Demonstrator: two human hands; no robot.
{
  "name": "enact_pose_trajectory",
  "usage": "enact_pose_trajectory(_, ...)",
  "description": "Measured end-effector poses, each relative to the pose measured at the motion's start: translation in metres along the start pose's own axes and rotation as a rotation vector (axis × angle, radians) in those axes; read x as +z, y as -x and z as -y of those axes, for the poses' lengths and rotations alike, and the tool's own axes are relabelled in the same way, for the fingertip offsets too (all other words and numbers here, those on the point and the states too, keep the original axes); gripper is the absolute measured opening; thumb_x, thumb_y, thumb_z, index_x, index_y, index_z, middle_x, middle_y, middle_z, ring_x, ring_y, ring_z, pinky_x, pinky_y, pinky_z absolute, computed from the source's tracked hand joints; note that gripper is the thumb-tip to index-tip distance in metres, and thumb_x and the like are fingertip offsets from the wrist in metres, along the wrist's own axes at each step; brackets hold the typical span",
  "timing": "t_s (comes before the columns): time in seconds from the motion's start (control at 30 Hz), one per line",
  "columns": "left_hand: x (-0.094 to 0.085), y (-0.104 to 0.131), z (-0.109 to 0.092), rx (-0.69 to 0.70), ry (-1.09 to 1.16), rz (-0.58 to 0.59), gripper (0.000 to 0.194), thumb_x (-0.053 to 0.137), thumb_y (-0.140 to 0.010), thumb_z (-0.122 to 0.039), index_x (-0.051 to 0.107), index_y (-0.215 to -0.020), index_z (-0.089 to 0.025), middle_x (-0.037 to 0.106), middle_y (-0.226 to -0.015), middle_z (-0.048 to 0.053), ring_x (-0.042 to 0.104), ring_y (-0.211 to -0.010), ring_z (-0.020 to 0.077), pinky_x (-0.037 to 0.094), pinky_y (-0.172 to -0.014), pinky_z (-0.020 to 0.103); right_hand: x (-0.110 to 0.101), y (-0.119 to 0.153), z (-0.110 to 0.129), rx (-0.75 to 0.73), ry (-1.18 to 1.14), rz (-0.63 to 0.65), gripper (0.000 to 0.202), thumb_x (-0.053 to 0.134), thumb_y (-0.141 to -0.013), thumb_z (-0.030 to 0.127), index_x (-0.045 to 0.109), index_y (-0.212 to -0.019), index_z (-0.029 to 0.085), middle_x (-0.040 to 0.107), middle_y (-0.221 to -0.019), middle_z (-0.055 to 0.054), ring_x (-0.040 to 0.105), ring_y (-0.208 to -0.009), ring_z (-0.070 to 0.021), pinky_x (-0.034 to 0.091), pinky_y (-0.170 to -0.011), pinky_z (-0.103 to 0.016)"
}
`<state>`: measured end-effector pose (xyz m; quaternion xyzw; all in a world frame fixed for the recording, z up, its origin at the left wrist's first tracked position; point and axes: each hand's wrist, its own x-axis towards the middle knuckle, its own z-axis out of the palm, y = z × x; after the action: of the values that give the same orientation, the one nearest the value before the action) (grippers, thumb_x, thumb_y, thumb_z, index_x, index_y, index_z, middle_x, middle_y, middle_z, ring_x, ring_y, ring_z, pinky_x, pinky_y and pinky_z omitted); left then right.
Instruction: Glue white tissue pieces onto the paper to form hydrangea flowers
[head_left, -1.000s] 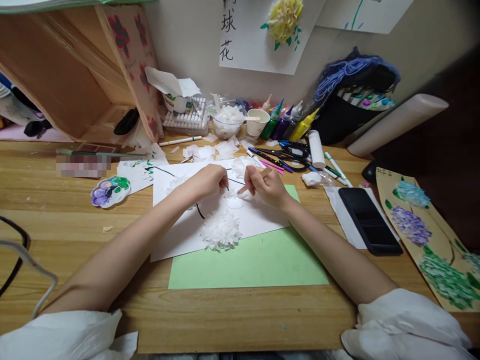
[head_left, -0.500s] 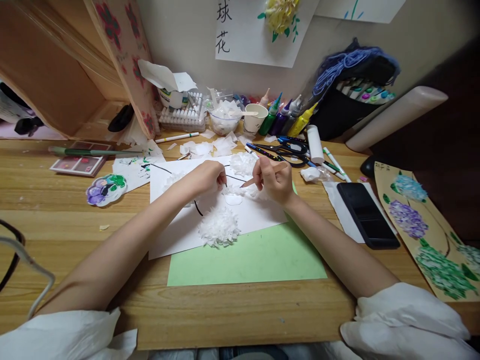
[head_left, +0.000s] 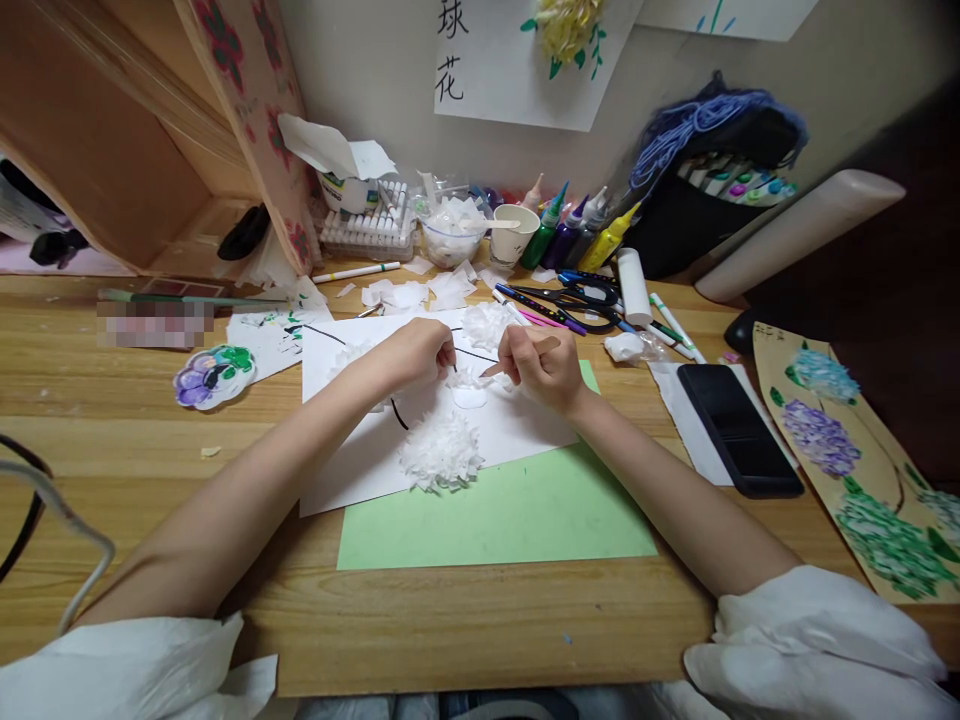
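Observation:
My right hand [head_left: 544, 368] is closed around a thin wooden pencil-like stick [head_left: 492, 372], its pointed tip aimed left and down at the paper. My left hand [head_left: 421, 352] is in a pinch just to the left, fingertips low over the sheet; a small dark tip shows below them, but what it belongs to is hidden. Both hands are above a white sheet [head_left: 337, 485] with black drawn lines. White ruffled paper flowers lie on it: one in front [head_left: 441, 450], one behind [head_left: 486, 324], one partly covered by my left forearm. Beneath my fingers are white paper bits [head_left: 469, 380].
A green sheet [head_left: 495, 530] lies under the white one. Behind are scissors [head_left: 592, 300], paint bottles [head_left: 555, 225], a paper cup [head_left: 513, 235] and a bowl of paper scraps [head_left: 452, 235]. A paint palette [head_left: 214, 377] lies left, a phone [head_left: 739, 430] right.
My right fingers have curled further down around the stick, and the hand has sunk slightly. My left hand stays nearly in place. The whole view has shifted a little.

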<state>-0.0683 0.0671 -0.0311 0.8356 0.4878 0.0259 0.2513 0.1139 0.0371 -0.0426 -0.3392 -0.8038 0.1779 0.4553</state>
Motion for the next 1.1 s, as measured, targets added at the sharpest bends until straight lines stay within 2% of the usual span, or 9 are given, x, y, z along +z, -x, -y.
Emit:
enact_pose_trajectory(0.4, 0.0, -0.001, -0.001, -0.009, -0.007, 0.007, 0.03, 0.048, -0.062, 0.002, 0.068, -0.082, -0.011, 0.07, -0.072, 0.004, 0.061, -0.068, 0.013, 0.043, -0.061, 0.019, 0.006, 0.004, -0.002, 0.033, -0.026, 0.018, 0.051, 0.03, -0.094, 0.032, 0.043, -0.047, 0.019, 0.048, -0.04, 0.001, 0.05, -0.043, -0.0081, 0.036, -0.045, -0.022)
enact_pose_trajectory(0.77, -0.001, 0.0, -0.001, 0.004, -0.014, -0.007, 0.031, 0.049, -0.062, 0.002, 0.068, -0.082, -0.012, 0.07, -0.071, 0.004, 0.063, -0.07, 0.0142, 0.045, -0.063, 0.02, 0.009, 0.003, -0.007, -0.124, -0.064, 0.132, 0.045, 0.032, -0.094, 0.031, 0.043, -0.052, 0.019, 0.049, -0.047, 0.001, 0.048, -0.046, -0.0082, 0.036, -0.049, -0.023)
enact_pose_trajectory(0.83, 0.0, 0.0, 0.0, 0.007, -0.013, -0.005, 0.03, 0.05, -0.062, 0.001, 0.068, -0.082, -0.011, 0.07, -0.073, 0.005, 0.063, -0.07, 0.0145, 0.045, -0.063, 0.02, 0.006, 0.003, -0.007, -0.083, -0.078, 0.1, 0.046, 0.032, -0.094, 0.032, 0.044, -0.051, 0.019, 0.048, -0.045, 0.002, 0.049, -0.045, -0.0081, 0.035, -0.048, -0.022)
enact_pose_trajectory(0.97, 0.001, -0.001, 0.001, 0.001, 0.014, 0.01, 0.029, 0.051, -0.061, 0.0, 0.068, -0.083, -0.01, 0.07, -0.077, 0.007, 0.063, -0.069, 0.0142, 0.046, -0.061, 0.019, -0.001, 0.003, -0.004, 0.061, -0.174, -0.074, 0.052, 0.032, -0.094, 0.037, 0.042, -0.046, 0.018, 0.043, -0.039, 0.002, 0.047, -0.038, -0.0069, 0.028, -0.039, -0.022)
enact_pose_trajectory(1.1, 0.001, -0.001, 0.001, -0.008, 0.015, 0.014, 0.03, 0.051, -0.06, 0.001, 0.068, -0.082, -0.01, 0.07, -0.076, 0.007, 0.063, -0.069, 0.0146, 0.046, -0.062, 0.02, -0.002, 0.001, -0.002, 0.066, -0.164, -0.041, 0.054, 0.032, -0.094, 0.038, 0.042, -0.045, 0.018, 0.045, -0.039, 0.002, 0.05, -0.04, -0.0072, 0.032, -0.041, -0.021)
